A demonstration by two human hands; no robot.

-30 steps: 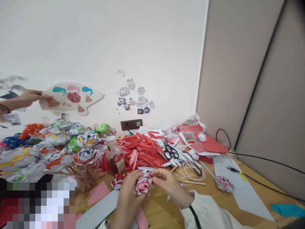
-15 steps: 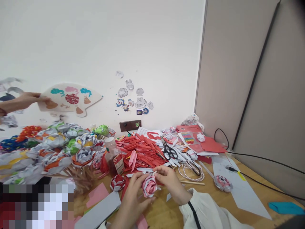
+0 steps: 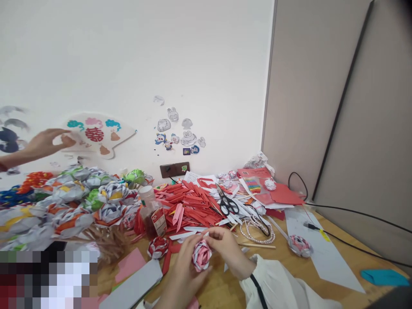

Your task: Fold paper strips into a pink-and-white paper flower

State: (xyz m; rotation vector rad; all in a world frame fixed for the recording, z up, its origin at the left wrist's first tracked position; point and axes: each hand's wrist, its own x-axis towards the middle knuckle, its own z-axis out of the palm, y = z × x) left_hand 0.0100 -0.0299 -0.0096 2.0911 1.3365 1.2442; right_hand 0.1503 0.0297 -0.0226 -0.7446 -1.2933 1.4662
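Observation:
A pink and white folded paper flower (image 3: 202, 256) is held over the wooden table, low in the middle of the view. My left hand (image 3: 185, 268) wraps around its left side and underside, with the fingers behind it and the thumb below. From the right, my right hand (image 3: 225, 248) has its fingertips closed at the flower's upper edge; whether they pinch one folded piece is hidden. Just left of my hands lies a red and white paper flower (image 3: 158, 247). Behind them spreads a heap of folded red paper strips (image 3: 193, 204).
Black-handled scissors (image 3: 229, 206), a pearl string (image 3: 273, 236) and a wooden stick (image 3: 257, 246) lie behind my right hand. A jar (image 3: 147, 195) stands near many paper flowers (image 3: 75, 189). Another person's hand (image 3: 48, 141) touches a paper fan (image 3: 96, 135) at the wall. Cables (image 3: 360, 249) cross the right side.
My right hand has come closer to my left around the pink and white flower, which is turned slightly. The other person's fingers have shifted on the fan, and the view has moved slightly.

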